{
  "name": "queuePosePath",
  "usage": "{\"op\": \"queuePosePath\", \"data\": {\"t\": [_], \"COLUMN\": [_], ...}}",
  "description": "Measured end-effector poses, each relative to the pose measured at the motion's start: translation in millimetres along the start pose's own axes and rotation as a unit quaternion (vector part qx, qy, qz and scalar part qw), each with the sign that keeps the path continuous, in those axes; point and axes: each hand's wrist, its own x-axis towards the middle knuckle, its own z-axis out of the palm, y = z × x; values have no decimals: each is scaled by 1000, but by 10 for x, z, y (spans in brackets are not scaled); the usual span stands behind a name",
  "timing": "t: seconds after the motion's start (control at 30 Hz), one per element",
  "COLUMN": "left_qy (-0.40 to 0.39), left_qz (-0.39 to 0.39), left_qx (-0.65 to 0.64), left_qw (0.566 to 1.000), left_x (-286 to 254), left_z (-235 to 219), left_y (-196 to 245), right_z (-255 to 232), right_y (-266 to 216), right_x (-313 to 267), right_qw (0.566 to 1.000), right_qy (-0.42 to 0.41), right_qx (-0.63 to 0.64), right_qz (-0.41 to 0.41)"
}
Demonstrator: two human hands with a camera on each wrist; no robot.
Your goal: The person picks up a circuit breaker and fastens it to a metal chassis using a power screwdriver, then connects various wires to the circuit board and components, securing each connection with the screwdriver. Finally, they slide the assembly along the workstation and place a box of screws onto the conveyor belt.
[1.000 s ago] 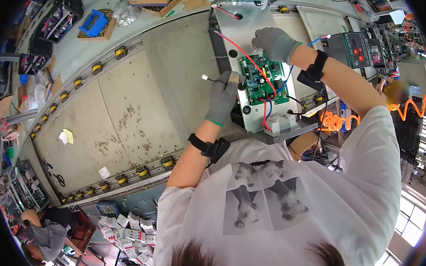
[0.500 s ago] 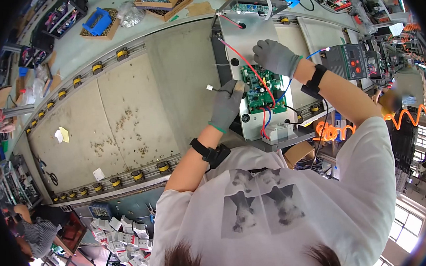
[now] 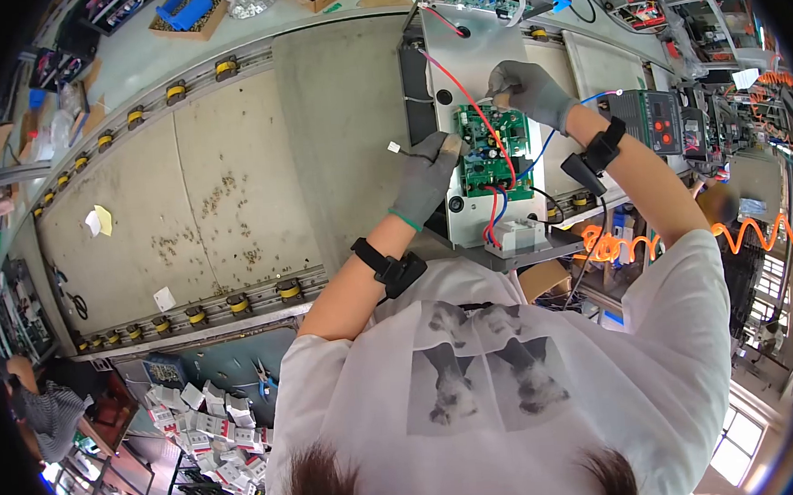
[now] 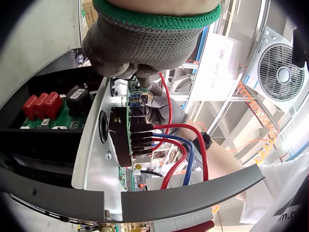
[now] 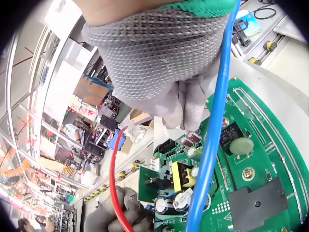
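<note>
A green circuit board (image 3: 500, 155) is mounted on a silver metal plate (image 3: 461, 71). At the plate's left edge, beside the board, my gloved left hand (image 3: 427, 180) holds a thin dark cable, whose white plug (image 3: 394, 147) sticks out to the left. My gloved right hand (image 3: 532, 92) is over the board's far edge, its fingers (image 5: 193, 108) bent down close to the components. Something small and whitish shows by these fingertips; I cannot tell whether they pinch it. A red wire (image 3: 468, 89) and a blue wire (image 5: 212, 130) arch over the board.
A grey terminal block (image 3: 516, 235) sits at the plate's near end. Right of the unit stands a dark box with red knobs (image 3: 650, 123). Small loose bits (image 3: 221, 199) and scissors (image 3: 77, 303) lie on the bench at left. Behind are a blue bin (image 3: 186, 8) and cartons.
My right hand lifts slightly away, then comes back to the board's far edge with its fingers bent down. My left hand keeps the cable at the plate's left edge. The head view has shifted.
</note>
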Motion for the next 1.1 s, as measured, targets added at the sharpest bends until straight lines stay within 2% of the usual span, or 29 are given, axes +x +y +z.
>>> {"op": "queuePosePath", "data": {"t": [0.23,0.33,0.4,0.43,0.53,0.6,0.83,0.9,1.03,1.1], "left_qy": [-3,-4,-4,-6,-9,-7,8,12,13,15], "left_qz": [-5,2,2,4,9,8,27,23,21,18], "left_qx": [0,12,9,8,-6,-17,-18,-16,-1,-5], "left_qw": [1000,1000,1000,1000,1000,1000,999,1000,1000,1000], "left_x": [-20,6,15,15,13,1,-15,-21,-46,-52], "left_z": [-26,-31,-39,-40,-32,-12,14,6,-26,-30], "left_y": [46,-66,-117,-126,-123,-113,-143,-140,-119,-102], "right_z": [122,145,131,137,154,184,131,84,49,38], "right_y": [189,164,103,136,191,170,341,342,346,305], "right_x": [-64,-73,-108,-107,-112,-139,-60,-23,23,11], "right_qw": [997,996,990,990,996,993,993,998,999,998], "right_qy": [61,84,96,93,83,105,83,66,48,38], "right_qx": [42,32,-96,-96,-27,53,87,22,9,-38], "right_qz": [-17,-19,-44,-44,-24,-6,-11,3,20,14]}}
